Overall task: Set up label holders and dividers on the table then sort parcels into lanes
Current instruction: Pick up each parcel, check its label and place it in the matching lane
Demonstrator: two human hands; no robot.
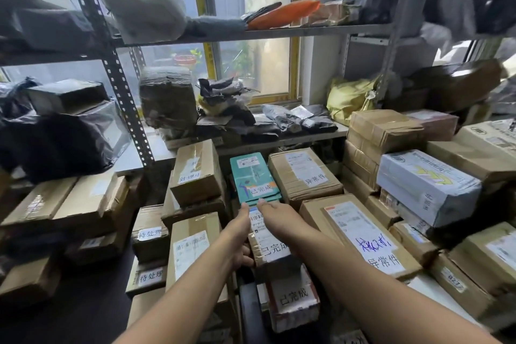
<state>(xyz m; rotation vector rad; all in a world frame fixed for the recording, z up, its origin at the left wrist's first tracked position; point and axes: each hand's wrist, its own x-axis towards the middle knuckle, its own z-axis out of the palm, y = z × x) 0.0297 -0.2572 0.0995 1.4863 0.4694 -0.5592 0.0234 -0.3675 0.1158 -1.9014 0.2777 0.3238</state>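
Note:
A small brown parcel [269, 246] with a white handwritten label lies in the middle lane, just in front of a teal parcel [252, 176]. My left hand [237, 234] grips its left side, thumb stretched forward along the edge and fingers curled underneath. My right hand [275, 216] holds its right side, thumb pointing at the teal parcel and the other fingers hidden behind the box. A red-and-white parcel [296, 301] lies nearer me in the same lane. Labelled cardboard boxes form a left lane [190, 248] and a right lane [363, 234].
Stacked cartons [427, 187] crowd the right side and more cartons [69, 204] the left. A metal shelf rack [122, 98] with black bagged parcels stands at the left. A window ledge [279, 134] behind the lanes carries bags. A dark gap [251, 313] separates left and middle lanes.

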